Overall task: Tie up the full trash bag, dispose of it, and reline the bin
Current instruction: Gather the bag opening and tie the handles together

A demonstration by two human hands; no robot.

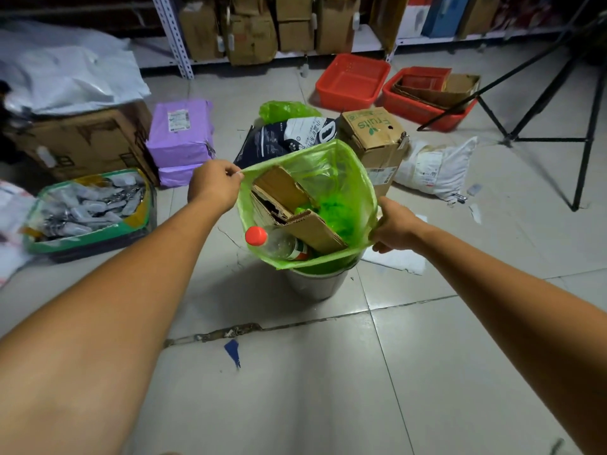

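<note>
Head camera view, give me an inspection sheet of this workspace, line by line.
Surface: tiled floor, cracked grout line, blue scrap lying on it.
Job's things: green trash bag lifted partly out of the metal bin, still untied; holds cardboard and a red-capped bottle.
Clutter: purple parcels, fruits box, two red baskets, white parcel.
Grippers: left hand and right hand each pinch the bag's rim on opposite sides.
Cables: nothing seen.
Surroundings: shelving with cartons, black tripod.
</note>
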